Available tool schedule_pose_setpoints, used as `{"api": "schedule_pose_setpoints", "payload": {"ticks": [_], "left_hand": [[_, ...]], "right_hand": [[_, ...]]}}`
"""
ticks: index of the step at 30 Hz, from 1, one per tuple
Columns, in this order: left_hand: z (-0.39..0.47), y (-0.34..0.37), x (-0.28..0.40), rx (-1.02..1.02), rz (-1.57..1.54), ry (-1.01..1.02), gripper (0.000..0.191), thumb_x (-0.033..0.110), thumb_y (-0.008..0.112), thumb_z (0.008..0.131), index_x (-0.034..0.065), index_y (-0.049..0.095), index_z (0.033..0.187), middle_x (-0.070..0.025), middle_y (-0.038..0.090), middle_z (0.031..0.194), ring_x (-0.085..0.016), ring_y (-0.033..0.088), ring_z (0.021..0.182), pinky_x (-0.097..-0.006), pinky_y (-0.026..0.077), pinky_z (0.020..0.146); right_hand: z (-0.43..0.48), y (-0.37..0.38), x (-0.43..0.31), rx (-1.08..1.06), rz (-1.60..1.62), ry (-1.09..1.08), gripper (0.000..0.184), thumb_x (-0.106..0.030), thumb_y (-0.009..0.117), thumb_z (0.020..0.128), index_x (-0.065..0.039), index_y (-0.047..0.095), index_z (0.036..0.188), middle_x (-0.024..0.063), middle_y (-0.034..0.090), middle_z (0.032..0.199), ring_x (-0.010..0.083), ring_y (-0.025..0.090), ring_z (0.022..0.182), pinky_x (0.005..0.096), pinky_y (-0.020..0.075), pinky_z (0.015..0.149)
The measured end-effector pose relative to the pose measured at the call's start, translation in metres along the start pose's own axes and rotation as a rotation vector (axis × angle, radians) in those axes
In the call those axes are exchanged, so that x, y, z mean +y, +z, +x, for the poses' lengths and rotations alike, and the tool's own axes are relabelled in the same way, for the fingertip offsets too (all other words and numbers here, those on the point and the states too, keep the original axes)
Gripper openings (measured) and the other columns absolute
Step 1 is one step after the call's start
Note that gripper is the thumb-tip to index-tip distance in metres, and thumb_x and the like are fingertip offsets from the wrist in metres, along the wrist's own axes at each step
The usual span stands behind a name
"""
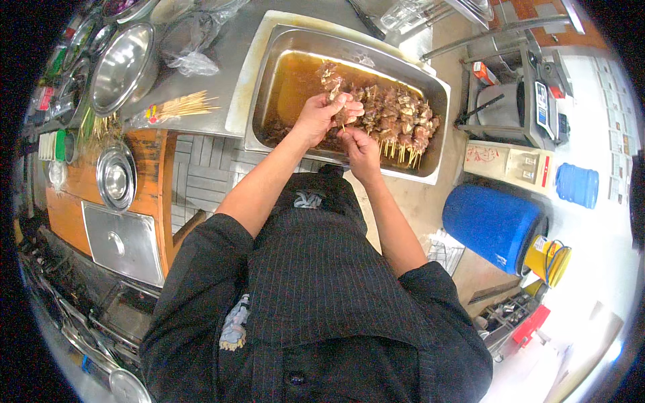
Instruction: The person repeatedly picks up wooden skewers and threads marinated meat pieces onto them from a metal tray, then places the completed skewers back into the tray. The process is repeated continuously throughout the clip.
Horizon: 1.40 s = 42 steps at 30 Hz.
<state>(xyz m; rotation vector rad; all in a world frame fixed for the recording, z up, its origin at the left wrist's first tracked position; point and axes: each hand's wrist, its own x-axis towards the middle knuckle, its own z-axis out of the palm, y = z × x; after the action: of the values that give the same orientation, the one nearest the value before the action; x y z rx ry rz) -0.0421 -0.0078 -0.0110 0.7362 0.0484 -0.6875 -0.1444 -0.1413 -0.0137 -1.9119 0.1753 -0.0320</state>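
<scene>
My left hand (325,117) is closed around a meat skewer (331,83), whose threaded chunks stick out past the fingers. My right hand (360,148) pinches the lower end of its stick just below the left hand. Both hands are over a deep rectangular steel pan (441,132) holding brown liquid marinade (295,75) and some loose meat. A pile of threaded meat skewers (403,118) lies at the pan's right side, stick ends towards me. Left of the pan, a bundle of bare bamboo skewers (186,106) rests on the steel counter, partly in a plastic bag.
Steel bowls, including a large one (123,68), and a clear plastic bag (194,63) stand at the upper left. A wooden table (146,186) carries a steel lid (123,242). A blue barrel (484,226) and a yellow bucket (549,259) stand at right.
</scene>
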Motion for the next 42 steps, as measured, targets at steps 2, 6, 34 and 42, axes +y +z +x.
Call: {"api": "schedule_pose_setpoints", "payload": {"ticks": [2,6,34,42], "left_hand": [[0.002,0.001,-0.001,-0.007,0.04,-0.015,0.035,0.026,0.058,0.104,-0.004,0.056,0.122,-0.0205,0.068,0.12,-0.031,0.069,0.11,-0.0389,0.059,0.091],[0.009,-0.001,0.005,-0.068,-0.033,-0.082,0.047,0.036,0.059,0.102,-0.0018,0.053,0.129,-0.0199,0.064,0.128,-0.03,0.066,0.115,-0.0388,0.058,0.091],[0.03,-0.031,-0.039,-0.022,1.494,0.234,0.044,0.003,0.057,0.086,0.0007,0.054,0.129,-0.0252,0.056,0.136,-0.04,0.059,0.12,-0.052,0.047,0.098],[-0.011,-0.086,-0.019,0.301,0.955,0.385,0.042,0.027,0.06,0.102,0.0123,0.05,0.14,-0.0069,0.053,0.136,-0.019,0.046,0.128,-0.0372,0.034,0.113]], "right_hand": [[-0.001,0.001,0.0,0.025,-0.031,-0.02,0.015,-0.012,0.059,0.102,-0.002,0.069,0.098,-0.0036,0.055,0.072,0.006,0.047,0.063,0.0237,0.0396,0.057],[-0.004,-0.003,-0.002,0.052,0.084,0.054,0.014,-0.013,0.058,0.103,-0.004,0.069,0.1,-0.0042,0.053,0.069,0.0057,0.045,0.061,0.0237,0.0385,0.056],[0.136,0.051,-0.148,-0.283,-0.553,-0.301,0.025,-0.027,0.063,0.094,-0.007,0.073,0.105,0.0206,0.071,0.096,0.0382,0.07,0.092,0.0448,0.0543,0.081],[0.204,0.291,-0.122,-0.809,-1.104,-0.473,0.02,-0.012,0.06,0.087,-0.003,0.074,0.099,0.0207,0.073,0.098,0.0386,0.07,0.096,0.0472,0.0567,0.083]]}}
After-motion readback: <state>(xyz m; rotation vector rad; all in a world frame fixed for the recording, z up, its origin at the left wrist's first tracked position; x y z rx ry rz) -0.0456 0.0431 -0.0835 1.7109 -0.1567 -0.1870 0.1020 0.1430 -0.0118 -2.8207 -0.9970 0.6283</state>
